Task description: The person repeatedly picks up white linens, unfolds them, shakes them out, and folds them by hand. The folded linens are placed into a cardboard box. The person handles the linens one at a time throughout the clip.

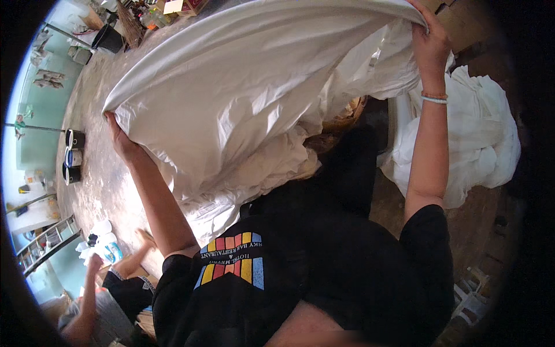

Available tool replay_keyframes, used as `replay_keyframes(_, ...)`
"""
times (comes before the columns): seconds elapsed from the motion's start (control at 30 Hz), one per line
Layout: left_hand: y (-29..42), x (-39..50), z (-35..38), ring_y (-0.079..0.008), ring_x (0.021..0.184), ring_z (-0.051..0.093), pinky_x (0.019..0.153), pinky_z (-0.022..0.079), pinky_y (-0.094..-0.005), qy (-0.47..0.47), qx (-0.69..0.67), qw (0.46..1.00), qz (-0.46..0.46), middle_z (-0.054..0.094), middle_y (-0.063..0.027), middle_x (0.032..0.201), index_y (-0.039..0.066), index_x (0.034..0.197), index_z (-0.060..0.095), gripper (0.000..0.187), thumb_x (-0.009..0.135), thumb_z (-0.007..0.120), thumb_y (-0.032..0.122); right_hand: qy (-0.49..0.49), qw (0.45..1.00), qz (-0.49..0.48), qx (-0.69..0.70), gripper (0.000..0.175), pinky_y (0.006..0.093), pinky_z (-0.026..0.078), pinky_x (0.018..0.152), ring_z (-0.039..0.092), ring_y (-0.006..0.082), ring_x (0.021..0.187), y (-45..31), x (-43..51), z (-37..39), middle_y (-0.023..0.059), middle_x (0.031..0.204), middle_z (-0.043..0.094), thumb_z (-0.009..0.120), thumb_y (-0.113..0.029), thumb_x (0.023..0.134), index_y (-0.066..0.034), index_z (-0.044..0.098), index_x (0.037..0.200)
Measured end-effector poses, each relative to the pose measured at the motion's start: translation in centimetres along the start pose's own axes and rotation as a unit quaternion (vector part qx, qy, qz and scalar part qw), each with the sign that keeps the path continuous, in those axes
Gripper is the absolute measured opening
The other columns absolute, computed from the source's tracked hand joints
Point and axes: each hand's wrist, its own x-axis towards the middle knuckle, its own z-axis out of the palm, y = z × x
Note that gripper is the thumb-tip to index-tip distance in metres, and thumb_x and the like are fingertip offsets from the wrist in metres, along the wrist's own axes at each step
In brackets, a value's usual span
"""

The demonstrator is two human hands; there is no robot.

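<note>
A large white cloth sheet (217,99) is stretched out in front of me between my two hands. My left hand (122,138) pinches one corner of its far edge. At the upper right my right hand (432,47) grips the other end of that edge; a beaded bracelet and a pale band circle the wrist. The sheet hangs down in creases and its lower part bunches up near my body. Right of my forearm lies a big heap of white cloth (477,134). Where the hanging sheet ends below is partly hidden by folds.
Another person (104,303) sits at lower left, near white plastic bottles (106,243). Several buckets (73,156) and a metal ladder (47,243) line the left wall. A black bin (106,38), a broom (129,26) and a cardboard box (186,6) stand farther back on the concrete floor (93,99).
</note>
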Motion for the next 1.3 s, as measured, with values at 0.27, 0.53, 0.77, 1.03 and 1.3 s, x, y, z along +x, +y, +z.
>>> replay_keyframes(0.27,0.4,-6.0,-8.9,-0.0284,0.11,0.066,0.096,0.054,-0.0496,-0.285,-0.108,0.951,0.047,0.067,-0.0148,0.123,0.009,0.133,0.062,0.047,0.1,0.062,0.044,-0.447,0.821,0.337,0.111,0.05,0.0372,0.046,0.11,0.065,0.0295,0.121,-3.5,-14.8,-11.3,0.0149,0.122,0.072,0.059,0.009,0.07,-0.0027,0.074,0.116)
replay_keyframes(0.53,5.1,-10.2,0.7,-0.0281,0.098,0.072,0.104,0.046,-0.0508,-0.599,0.176,0.775,-0.097,0.077,-0.0194,0.098,0.001,0.09,0.08,0.068,0.07,0.084,0.066,-0.59,0.651,0.351,0.324,0.028,0.0396,0.04,0.117,0.068,0.0259,0.113,-12.8,-23.3,-11.5,0.0136,0.113,0.075,0.075,-0.016,0.082,-0.006,0.078,0.107)
replay_keyframes(0.77,1.5,-14.9,10.7,-0.039,0.152,0.031,0.124,0.014,-0.0625,-0.527,0.562,0.622,0.138,0.037,-0.0162,0.163,0.021,0.156,0.044,0.121,0.051,0.096,0.053,-0.59,0.639,0.435,0.231,0.029,0.0357,0.054,0.091,0.073,0.0235,0.1,-13.1,-20.1,-9.3,0.0123,0.109,0.077,0.075,-0.02,0.089,-0.0044,0.076,0.113)
replay_keyframes(1.03,-9.3,-20.0,6.0,-0.04,0.157,0.012,0.121,0.001,-0.0723,-0.606,0.703,0.354,0.117,0.026,-0.0082,0.168,0.034,0.156,0.043,0.105,0.063,0.088,0.052,-0.356,0.831,0.41,0.118,0.045,0.0415,0.051,0.1,0.067,0.0364,0.111,-8.1,-22.2,-3.6,0.0183,0.118,0.072,0.079,-0.029,0.087,-0.0046,0.069,0.123)
replay_keyframes(1.3,-8.6,-21.1,5.0,-0.0386,0.158,0.012,0.123,0.003,-0.0691,-0.594,0.696,0.382,0.127,0.026,-0.0081,0.168,0.03,0.156,0.043,0.095,0.073,0.085,0.049,-0.446,0.772,0.442,-0.099,0.027,0.047,0.055,0.082,0.071,0.0393,0.085,-6.2,-26.1,4.0,0.0165,0.093,0.074,0.071,-0.032,0.092,-0.0083,0.075,0.104)
